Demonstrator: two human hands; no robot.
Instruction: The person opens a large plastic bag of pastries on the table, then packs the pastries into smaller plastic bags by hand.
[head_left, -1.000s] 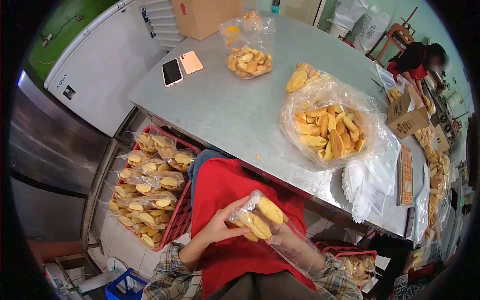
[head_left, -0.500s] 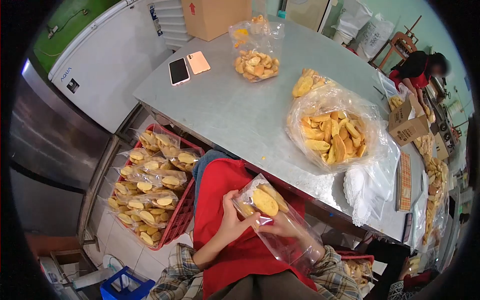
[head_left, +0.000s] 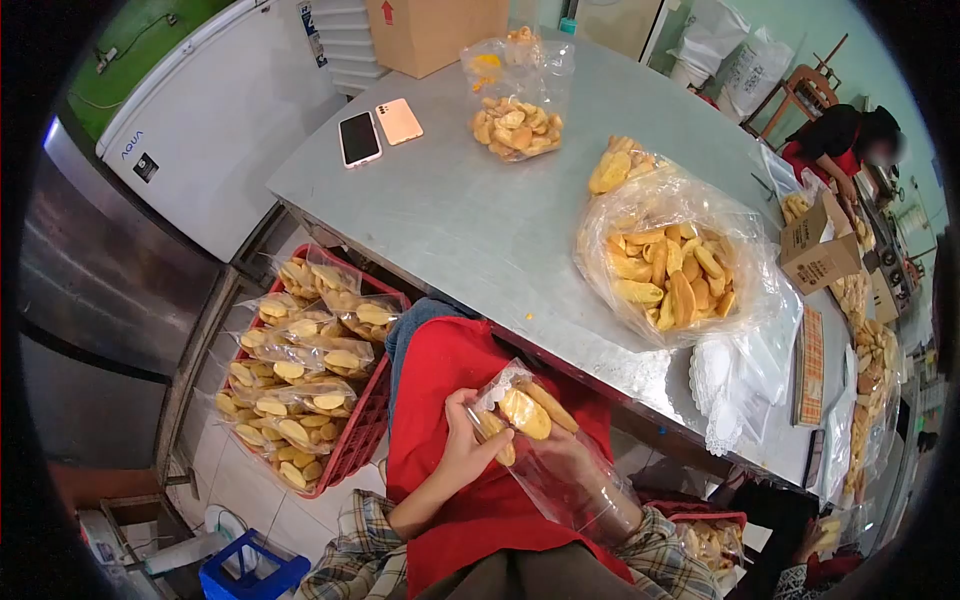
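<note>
My left hand (head_left: 463, 441) is closed round the lower left side of a clear plastic bag (head_left: 590, 500), its thumb pressed against the plastic. Inside the bag, yellow-brown bread slices (head_left: 526, 412) stand near a white lacy paper (head_left: 497, 387). My right hand (head_left: 563, 456) is inside the bag up to the forearm, visible through the plastic. It lies against the slices, which hide its fingertips. Both hands are above my red apron (head_left: 420, 400).
On the metal table (head_left: 450, 200) are a large open bag of bread slices (head_left: 670, 270), a smaller bag (head_left: 515, 128), phones (head_left: 358, 139) and lacy papers (head_left: 715, 390). A red crate (head_left: 350, 455) of filled bags stands on the floor at left. Another person (head_left: 835, 150) works at right.
The slices in the bag have shifted and spread apart, with one now lower by my left thumb. My right hand has moved slightly within the bag.
</note>
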